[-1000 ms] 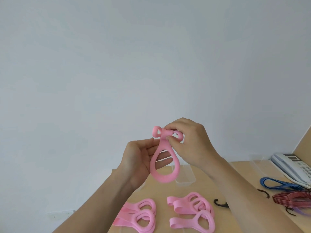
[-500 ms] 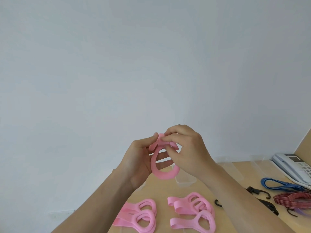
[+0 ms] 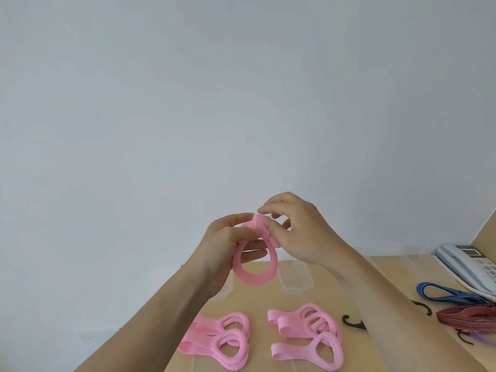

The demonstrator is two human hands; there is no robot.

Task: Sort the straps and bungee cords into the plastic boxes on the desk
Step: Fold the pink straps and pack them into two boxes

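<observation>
Pink strap (image 3: 255, 280) pinched by left hand (image 3: 222, 245) and right hand (image 3: 300, 232), loop hanging

Pink strap (image 3: 255, 267) — looped, held aloft

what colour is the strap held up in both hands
Pink. The strap shows best in the head view, the only view here.

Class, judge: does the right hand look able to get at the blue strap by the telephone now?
Likely yes, once freed: the blue strap lies uncovered on that side, but the right hand is busy pinching the held pink strap.
</observation>
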